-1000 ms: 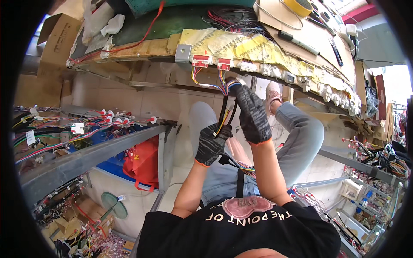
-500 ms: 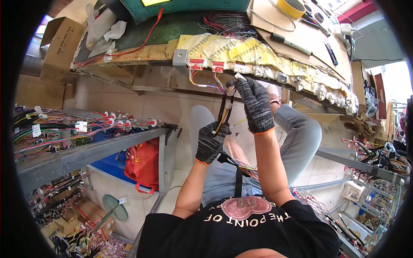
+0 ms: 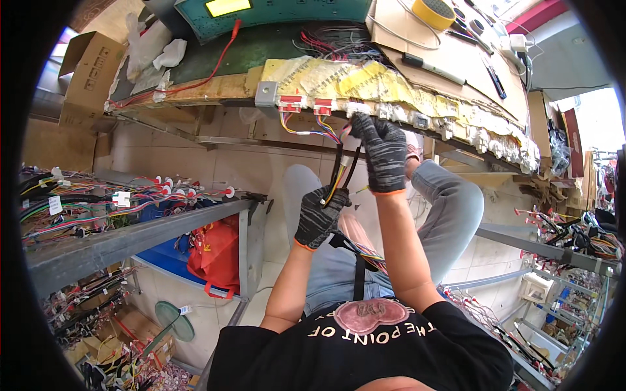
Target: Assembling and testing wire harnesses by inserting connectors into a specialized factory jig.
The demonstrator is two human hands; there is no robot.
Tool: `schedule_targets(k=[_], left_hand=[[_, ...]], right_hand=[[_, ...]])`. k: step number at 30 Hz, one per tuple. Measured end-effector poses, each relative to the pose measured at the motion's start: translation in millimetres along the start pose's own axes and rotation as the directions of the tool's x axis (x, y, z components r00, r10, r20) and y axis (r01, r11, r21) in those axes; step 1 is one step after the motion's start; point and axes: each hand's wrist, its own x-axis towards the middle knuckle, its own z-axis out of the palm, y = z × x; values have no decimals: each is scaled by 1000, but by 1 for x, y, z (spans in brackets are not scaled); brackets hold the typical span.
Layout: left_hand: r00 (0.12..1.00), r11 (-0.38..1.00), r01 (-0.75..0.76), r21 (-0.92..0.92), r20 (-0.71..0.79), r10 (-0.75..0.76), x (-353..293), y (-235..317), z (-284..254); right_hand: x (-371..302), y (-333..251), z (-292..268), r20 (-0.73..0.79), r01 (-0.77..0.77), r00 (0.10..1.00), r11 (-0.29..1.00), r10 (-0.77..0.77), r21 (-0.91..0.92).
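My left hand (image 3: pixel 319 215), in a dark grey knit glove, is closed round a wiring harness (image 3: pixel 340 171) with black sleeves and coloured wires. My gloved right hand (image 3: pixel 385 153) is raised to the bench edge, fingers pinched on a white connector that they now mostly hide. Its fingertips are at a white socket (image 3: pixel 358 107) in the edge row; whether the connector sits in it cannot be seen. Two red-and-white sockets (image 3: pixel 291 103) to the left have coloured wires running from them down to the harness. More of the bundle (image 3: pixel 365 255) lies over my lap.
Several white sockets line the bench edge rightward. On the bench are a teal device (image 3: pixel 274 19) with a lit display, a marker (image 3: pixel 433 68) and a yellow tape roll (image 3: pixel 433 13). Metal racks full of harnesses (image 3: pixel 78 208) flank me; a red bag (image 3: pixel 215 254) is at left.
My right hand has moved up to the white socket, and its fingers now cover the connector that showed before. The left hand keeps its hold. The whole view has shifted slightly.
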Motion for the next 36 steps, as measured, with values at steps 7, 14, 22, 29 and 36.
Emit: schedule_targets(k=[7, 14, 22, 29, 36], left_hand=[[997, 992, -12, -126, 68, 21, -1, 0, -3], [966, 966, 177, -187, 223, -134, 2, -2, -6], [992, 941, 90, -326, 109, -57, 5, 3, 22], [1000, 932, -6, -362, -10, 3, -3, -25, 35], [817, 966, -249, 74, -520, 251, -22, -39, 34]], right_hand=[[-12, 37, -56, 187, 455, 882, 682, -432, -572], [-19, -4, -44, 233, -216, 953, 974, 195, 69], [-15, 12, -31, 54, -3, 999, 981, -8, 193], [-14, 2, -25, 13, 5, 1000, 992, -7, 124], [-15, 2, -22, 11, -19, 1000, 987, 17, 158]])
